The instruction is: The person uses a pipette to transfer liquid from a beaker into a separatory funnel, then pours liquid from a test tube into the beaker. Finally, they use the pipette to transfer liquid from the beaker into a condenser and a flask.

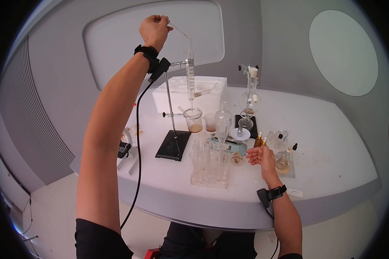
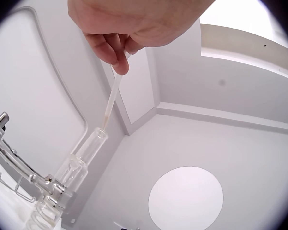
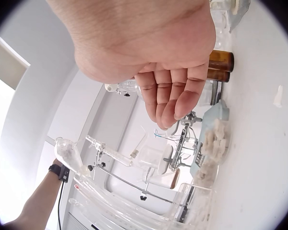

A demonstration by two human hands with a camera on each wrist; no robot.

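High above the table, my left hand [image 1: 154,32] pinches a thin translucent dropper [image 2: 114,96] slanting downward. Its tip is right at the open mouth of an upright coiled glass condenser [image 1: 190,77], and a little brownish liquid shows near that tip. A clamp on a metal stand [image 1: 169,103] holds the condenser. Beneath it, a beaker [image 1: 195,128] contains brown liquid. My right hand [image 1: 263,162] hovers palm up over the table with loosely bent fingers and holds nothing. Just behind it are amber dropper bottles [image 1: 258,140], and to its left is a small dish [image 1: 237,159] of pale brown pieces.
A rack of glass tubes [image 1: 209,168] stands at the front middle, with a pear-shaped glass vessel [image 1: 223,118] rising behind it. Next to them is a blue balance [image 1: 231,147]. A white foam box [image 1: 168,93] sits behind the stand. Further right are clamped flasks [image 1: 249,101] and a round flask [image 1: 282,164].
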